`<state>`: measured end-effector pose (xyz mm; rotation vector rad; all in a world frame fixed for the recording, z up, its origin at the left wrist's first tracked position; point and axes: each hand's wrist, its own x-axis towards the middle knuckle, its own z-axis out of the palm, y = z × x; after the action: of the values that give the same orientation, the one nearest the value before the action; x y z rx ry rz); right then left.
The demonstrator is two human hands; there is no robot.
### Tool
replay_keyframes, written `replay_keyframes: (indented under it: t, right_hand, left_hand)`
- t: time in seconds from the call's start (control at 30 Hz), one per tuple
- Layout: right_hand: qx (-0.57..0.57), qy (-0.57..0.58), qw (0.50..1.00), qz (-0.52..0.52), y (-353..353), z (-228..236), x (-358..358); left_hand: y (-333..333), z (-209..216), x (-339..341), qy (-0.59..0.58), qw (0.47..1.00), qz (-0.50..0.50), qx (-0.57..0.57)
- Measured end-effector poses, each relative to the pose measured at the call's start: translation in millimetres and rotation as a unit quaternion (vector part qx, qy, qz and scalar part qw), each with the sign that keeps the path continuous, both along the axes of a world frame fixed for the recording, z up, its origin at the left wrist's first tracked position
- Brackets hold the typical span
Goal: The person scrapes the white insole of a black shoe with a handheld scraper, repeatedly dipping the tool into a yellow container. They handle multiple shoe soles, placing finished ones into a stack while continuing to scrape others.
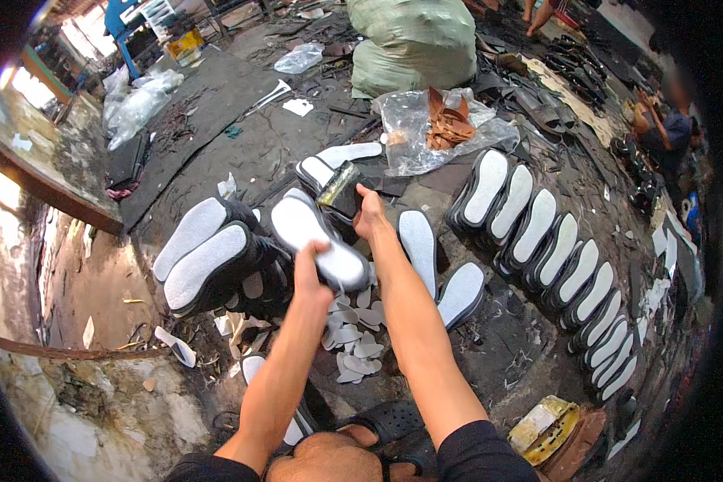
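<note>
My left hand [309,273] grips a shoe sole [295,221] by its side; the sole has a white top and a dark rim, and its near end is blurred. My right hand [369,212] is closed around a dark block with a shiny yellowish side [339,186], just beyond the sole; its exact kind I cannot tell. Behind these, more white-topped soles [353,153] lie on the floor. A stack of soles [205,269] sits to the left of my left hand. Small white cut pieces [358,341] are heaped below, between my forearms.
A long row of stacked soles [556,251] curves along the right. Ahead are a big pale green sack [414,48] and a clear plastic bag with brown scraps [450,128]. A yellow-stained container [545,430] stands near my right elbow. Another person [668,120] sits at far right.
</note>
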<state>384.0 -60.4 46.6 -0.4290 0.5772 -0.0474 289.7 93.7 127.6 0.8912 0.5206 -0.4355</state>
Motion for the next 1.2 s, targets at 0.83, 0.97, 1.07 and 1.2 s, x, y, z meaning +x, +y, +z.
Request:
replay_keyframes:
  t: [0.83, 0.97, 1.07, 1.2]
  right_hand:
    - [-0.583, 0.331, 0.576, -0.468, -175.2, 267.0, -716.4]
    - [-0.475, 0.430, 0.550, -0.536, -99.6, 212.8, -758.8]
    - [-0.342, 0.395, 0.597, -0.609, -67.0, 199.7, -727.5]
    - [-0.287, 0.299, 0.618, -0.668, -59.6, 169.8, -730.2]
  left_hand:
    - [-139.1, -50.1, -304.1, -0.693, 0.378, -0.491, 0.368]
    - [-138.8, -56.7, -311.9, -0.665, 0.413, -0.538, 0.312]
    - [-145.8, -73.9, -300.3, -0.333, 0.627, -0.690, 0.145]
    - [-137.1, -85.4, -284.5, 0.223, 0.711, -0.634, -0.205]
